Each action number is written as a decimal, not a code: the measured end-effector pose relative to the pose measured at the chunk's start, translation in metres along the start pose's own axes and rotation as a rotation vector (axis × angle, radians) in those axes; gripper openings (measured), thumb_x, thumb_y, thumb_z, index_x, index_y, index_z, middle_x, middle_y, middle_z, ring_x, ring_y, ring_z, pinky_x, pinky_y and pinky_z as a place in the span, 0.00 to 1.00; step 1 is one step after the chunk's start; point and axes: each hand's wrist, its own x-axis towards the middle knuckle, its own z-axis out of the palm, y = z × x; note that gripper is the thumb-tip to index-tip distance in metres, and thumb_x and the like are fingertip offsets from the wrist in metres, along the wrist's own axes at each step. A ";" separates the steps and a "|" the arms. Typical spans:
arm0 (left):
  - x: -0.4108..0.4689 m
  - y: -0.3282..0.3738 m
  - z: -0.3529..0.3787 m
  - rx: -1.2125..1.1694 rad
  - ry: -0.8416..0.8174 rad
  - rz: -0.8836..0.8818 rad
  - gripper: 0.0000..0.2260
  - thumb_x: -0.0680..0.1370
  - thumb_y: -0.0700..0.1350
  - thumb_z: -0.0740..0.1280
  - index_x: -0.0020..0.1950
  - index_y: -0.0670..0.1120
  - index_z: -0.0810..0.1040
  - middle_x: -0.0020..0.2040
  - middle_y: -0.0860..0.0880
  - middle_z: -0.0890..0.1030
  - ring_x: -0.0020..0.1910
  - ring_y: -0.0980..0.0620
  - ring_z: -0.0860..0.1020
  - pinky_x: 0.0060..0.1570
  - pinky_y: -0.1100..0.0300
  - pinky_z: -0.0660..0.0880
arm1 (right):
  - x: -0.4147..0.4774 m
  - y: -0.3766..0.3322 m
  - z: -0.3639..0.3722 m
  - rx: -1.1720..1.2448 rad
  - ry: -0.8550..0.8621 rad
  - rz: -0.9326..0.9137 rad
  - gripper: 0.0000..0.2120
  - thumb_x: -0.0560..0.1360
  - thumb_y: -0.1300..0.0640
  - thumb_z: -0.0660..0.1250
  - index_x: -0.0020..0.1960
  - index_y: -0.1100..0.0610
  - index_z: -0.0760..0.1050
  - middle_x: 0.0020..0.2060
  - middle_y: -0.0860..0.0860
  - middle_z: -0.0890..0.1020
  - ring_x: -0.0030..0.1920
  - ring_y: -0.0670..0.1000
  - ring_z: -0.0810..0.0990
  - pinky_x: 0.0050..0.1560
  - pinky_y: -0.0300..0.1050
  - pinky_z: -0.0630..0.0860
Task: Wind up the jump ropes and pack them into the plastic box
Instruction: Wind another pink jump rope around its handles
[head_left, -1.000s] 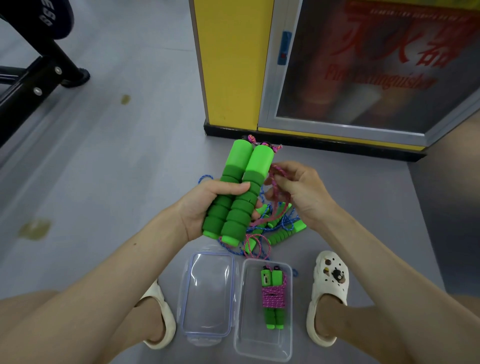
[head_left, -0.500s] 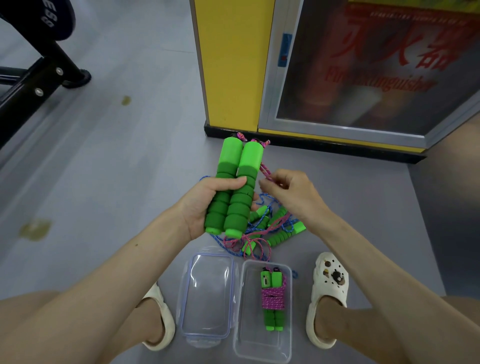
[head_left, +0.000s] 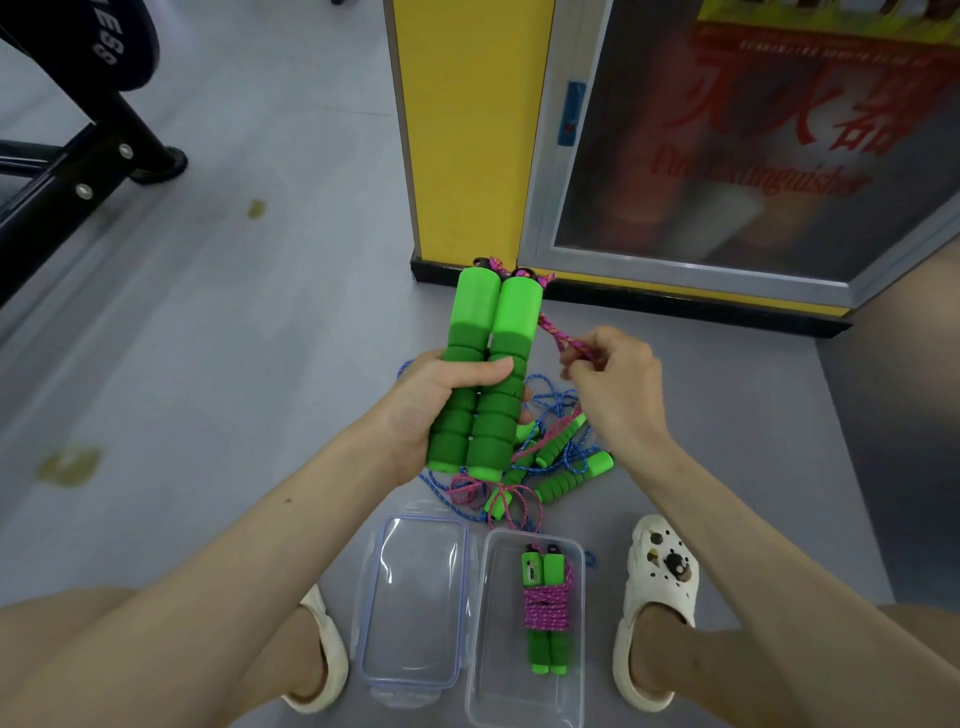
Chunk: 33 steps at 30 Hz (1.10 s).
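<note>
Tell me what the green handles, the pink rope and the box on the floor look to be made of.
The green handles in the left hand: likely soft foam, matte, ribbed into rings. The pink rope pinched by the right hand: braided cord, perhaps nylon or cotton, with a flecked weave. The box: clear rigid plastic, glossy, with the floor showing through.

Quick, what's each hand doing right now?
Left hand: grips the two green handles together.
Right hand: pinches the pink rope.
</note>
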 end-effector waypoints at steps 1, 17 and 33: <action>0.000 0.001 0.000 0.003 0.006 0.007 0.05 0.76 0.37 0.65 0.50 0.40 0.78 0.40 0.41 0.83 0.33 0.47 0.83 0.30 0.58 0.78 | 0.002 0.000 0.000 0.097 -0.010 0.049 0.14 0.73 0.71 0.60 0.38 0.53 0.74 0.33 0.49 0.80 0.33 0.47 0.79 0.35 0.36 0.74; 0.012 -0.004 -0.009 0.151 0.217 0.126 0.06 0.75 0.37 0.69 0.51 0.40 0.79 0.42 0.41 0.82 0.36 0.46 0.83 0.34 0.57 0.80 | 0.001 -0.001 -0.002 0.051 -0.337 0.017 0.08 0.71 0.58 0.73 0.47 0.55 0.75 0.36 0.53 0.83 0.33 0.47 0.79 0.30 0.35 0.72; 0.020 -0.025 -0.006 1.083 0.572 0.465 0.11 0.73 0.51 0.70 0.47 0.48 0.70 0.37 0.52 0.76 0.39 0.44 0.76 0.37 0.53 0.70 | -0.008 -0.010 0.004 0.212 -0.514 0.136 0.10 0.81 0.60 0.58 0.50 0.60 0.79 0.27 0.50 0.75 0.23 0.43 0.67 0.23 0.33 0.64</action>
